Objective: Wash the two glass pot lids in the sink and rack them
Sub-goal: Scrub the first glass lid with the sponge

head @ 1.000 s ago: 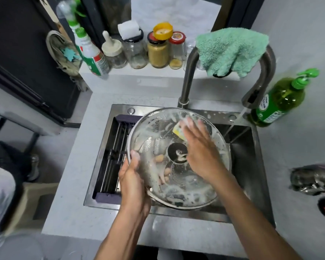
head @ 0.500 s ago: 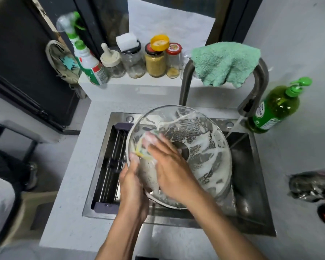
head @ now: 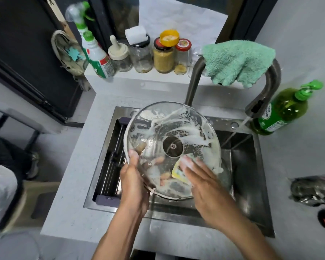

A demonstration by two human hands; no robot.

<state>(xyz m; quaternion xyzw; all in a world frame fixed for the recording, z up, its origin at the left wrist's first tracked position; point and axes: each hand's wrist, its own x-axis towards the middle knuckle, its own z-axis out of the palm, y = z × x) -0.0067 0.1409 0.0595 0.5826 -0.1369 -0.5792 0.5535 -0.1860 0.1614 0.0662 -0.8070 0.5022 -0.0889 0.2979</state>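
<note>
A soapy glass pot lid (head: 178, 126) with a metal rim is held tilted over the steel sink (head: 251, 184). My left hand (head: 134, 182) grips its lower left rim, thumb on the near face and fingers showing through the glass behind. My right hand (head: 204, 184) presses a yellow sponge (head: 178, 172) with straight fingers against the lid's lower right part. Foam streaks cover the glass around the centre knob plate (head: 173, 146). Only one lid shows.
Water runs from the arched tap (head: 270, 87), which has a green cloth (head: 236, 62) draped over it. A dark rack (head: 111, 166) sits in the sink's left part. A green soap bottle (head: 283, 111) stands right; jars and a spray bottle (head: 96, 51) line the back ledge.
My right hand has swept the sponge from the lid's upper right, across the left side, down to the lower right. The left hand keeps its grip on the rim.
</note>
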